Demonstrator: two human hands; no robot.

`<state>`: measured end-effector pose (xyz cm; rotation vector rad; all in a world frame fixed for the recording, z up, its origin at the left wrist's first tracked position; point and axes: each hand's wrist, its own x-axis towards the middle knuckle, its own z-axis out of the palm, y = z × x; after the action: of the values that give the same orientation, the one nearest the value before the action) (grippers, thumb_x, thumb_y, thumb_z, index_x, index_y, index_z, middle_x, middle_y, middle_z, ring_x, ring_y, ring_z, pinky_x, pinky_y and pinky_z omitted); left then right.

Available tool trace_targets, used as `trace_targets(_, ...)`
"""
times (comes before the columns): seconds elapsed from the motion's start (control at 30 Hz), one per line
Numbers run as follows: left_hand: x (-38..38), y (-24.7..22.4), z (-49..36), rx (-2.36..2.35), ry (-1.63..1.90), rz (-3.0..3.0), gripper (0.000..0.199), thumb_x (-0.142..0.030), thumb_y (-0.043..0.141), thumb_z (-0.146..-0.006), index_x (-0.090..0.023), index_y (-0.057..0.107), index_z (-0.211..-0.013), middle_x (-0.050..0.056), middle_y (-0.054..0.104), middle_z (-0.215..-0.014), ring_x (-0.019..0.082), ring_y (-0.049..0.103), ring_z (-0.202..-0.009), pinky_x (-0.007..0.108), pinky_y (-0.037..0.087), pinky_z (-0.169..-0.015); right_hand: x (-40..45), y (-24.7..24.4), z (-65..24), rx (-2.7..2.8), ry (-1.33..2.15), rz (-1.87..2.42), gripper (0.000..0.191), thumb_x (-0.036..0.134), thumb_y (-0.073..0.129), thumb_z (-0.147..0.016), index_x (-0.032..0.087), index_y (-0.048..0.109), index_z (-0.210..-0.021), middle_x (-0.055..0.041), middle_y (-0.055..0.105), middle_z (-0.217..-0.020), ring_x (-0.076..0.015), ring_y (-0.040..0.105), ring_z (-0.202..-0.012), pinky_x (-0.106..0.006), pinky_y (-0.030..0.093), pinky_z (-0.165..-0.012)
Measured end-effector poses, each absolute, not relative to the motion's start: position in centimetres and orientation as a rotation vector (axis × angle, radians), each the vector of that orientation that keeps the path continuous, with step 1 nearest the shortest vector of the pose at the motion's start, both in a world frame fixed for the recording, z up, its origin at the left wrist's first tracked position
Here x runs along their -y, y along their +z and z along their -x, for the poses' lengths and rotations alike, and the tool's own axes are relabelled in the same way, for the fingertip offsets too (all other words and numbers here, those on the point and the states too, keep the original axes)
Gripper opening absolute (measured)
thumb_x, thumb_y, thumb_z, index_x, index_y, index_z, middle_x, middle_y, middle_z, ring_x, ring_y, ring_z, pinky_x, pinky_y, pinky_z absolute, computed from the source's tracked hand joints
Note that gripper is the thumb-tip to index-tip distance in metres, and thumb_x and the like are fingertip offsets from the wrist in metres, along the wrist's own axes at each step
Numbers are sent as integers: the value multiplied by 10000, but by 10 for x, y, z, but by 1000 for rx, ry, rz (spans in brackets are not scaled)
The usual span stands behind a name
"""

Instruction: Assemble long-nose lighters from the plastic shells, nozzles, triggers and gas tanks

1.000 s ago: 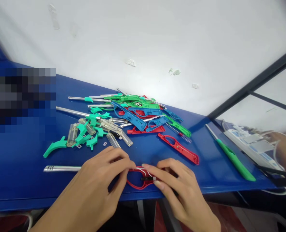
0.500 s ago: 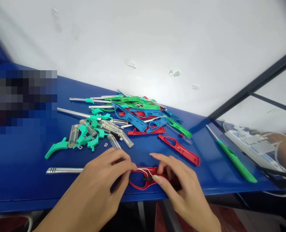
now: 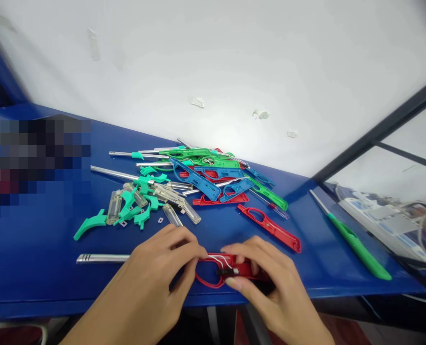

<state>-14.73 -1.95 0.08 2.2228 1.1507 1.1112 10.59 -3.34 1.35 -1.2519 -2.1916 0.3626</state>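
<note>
Right forefinger comes down and the black part shows

The red handle [image 3: 247,270] lies near the front edge of the blue table [image 3: 36,280], between our hands. Our right hand [image 3: 273,278] now has its forefinger lowered to the handle's far edge and its thumb slid off the black part [image 3: 227,272], whose pale end shows again. We take this to mean the black part sits in the handle without that thumb on it, though the white wires [image 3: 214,257] look loose above. The right thumb and forefinger stand apart; whether the other fingers, curled over the handle, grip it we cannot tell. Our left hand [image 3: 158,268] stays pinched at the handle's upper edge, perhaps on the wires too. To the handle's left, a metal tube [image 3: 103,258] pokes out from under that hand. Beyond the handle lie a loose red half [image 3: 270,227] and blue halves [image 3: 198,179]; well to its right rests a green lighter [image 3: 352,244]
</note>
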Motion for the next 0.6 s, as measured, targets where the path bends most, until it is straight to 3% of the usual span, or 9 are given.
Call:
trace_targets(0.07, 20, -1, 147, -1136, 1103, -2215, 293, -105, 516, -1082, -272, 732, -976, -11, 766, -1066, 172, 750, -959, 279, 575, -842, 34, 12, -108, 2255, 297, 1186, 178, 466, 682, -1108, 394, 782, -1235, 12, 748, -1032, -173, 747, -897, -286, 602, -795)
trace_targets(0.2, 25, 0, 145, -1163, 1121, -2301, 347, -69, 467, -1092, -254, 714, -934, 9, 773, -1068, 205, 740, -944, 333, 576, -839, 32, 10, -112, 2336, 180, 1065, 225, 408, 590, -1161, 406, 803, -1231, 8, 730, -995, -147, 735, -837, -259, 602, -745)
trace_targets(0.3, 29, 5, 148, -1170, 1137, -2454, 388, -75, 414, -1118, -250, 747, -1025, 10, 786, -1026, 217, 728, -893, 383, 581, -854, 30, 8, -113, 2357, 118, 1041, 238, 403, 578, -1166, 399, 805, -1237, 4, 728, -990, -143, 747, -840, -249, 613, -743)
trace_targets(0.4, 29, 11, 164, -1247, 1282, -2453, 289, -135, 492, -1130, -263, 751, -1111, 19, 772, -1096, 224, 710, -1012, 372, 595, -907, 29, 7, -114, 2379, 74, 1041, 244, 418, 579, -1162, 392, 792, -1278, -7, 743, -1021, -155, 771, -876, -256, 632, -768)
trace_targets(0.47, 25, 12, 180, -1459, 1428, -2463, 205, -175, 576, -1101, -270, 759, -1096, 48, 741, -1159, 271, 673, -1107, 442, 591, -989, 28, 6, -114, 2397, 55, 1027, 255, 421, 574, -1161, 393, 784, -1303, -14, 754, -1038, -161, 781, -880, -256, 638, -762)
trace_targets(0.6, 14, 2, 210, -1893, 1432, -2414, 230, -352, 629, -1059, -261, 830, -994, 160, 623, -1355, 447, 607, -1201, 653, 590, -942, 26, 10, -110, 2395, 38, 1020, 253, 429, 568, -1161, 383, 804, -1239, -13, 761, -1007, -159, 786, -822, -246, 645, -721)
